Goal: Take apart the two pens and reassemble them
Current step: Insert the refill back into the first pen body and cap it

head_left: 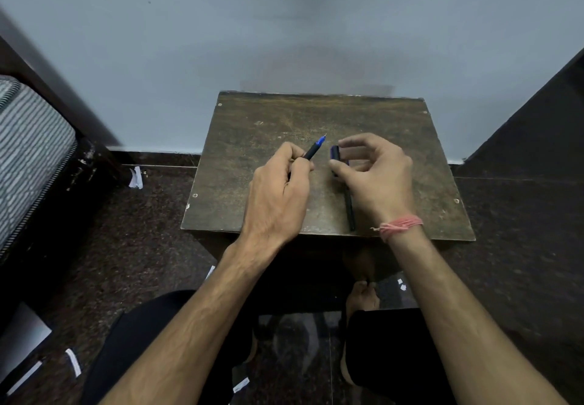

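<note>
My left hand (279,188) is closed around a black pen (313,151) whose uncapped blue tip points up and away to the right. My right hand (376,172) pinches a dark blue cap (335,155) between thumb and forefinger, a short gap to the right of that tip. A second black pen (349,207) lies on the small worn wooden table (252,152), running toward the front edge, partly under my right hand.
The table stands against a pale blue wall. A striped mattress (30,152) on a dark frame is at the left, a dark panel at the right. Scraps of white paper (136,177) lie on the dark stone floor. My knees and a foot are below the table.
</note>
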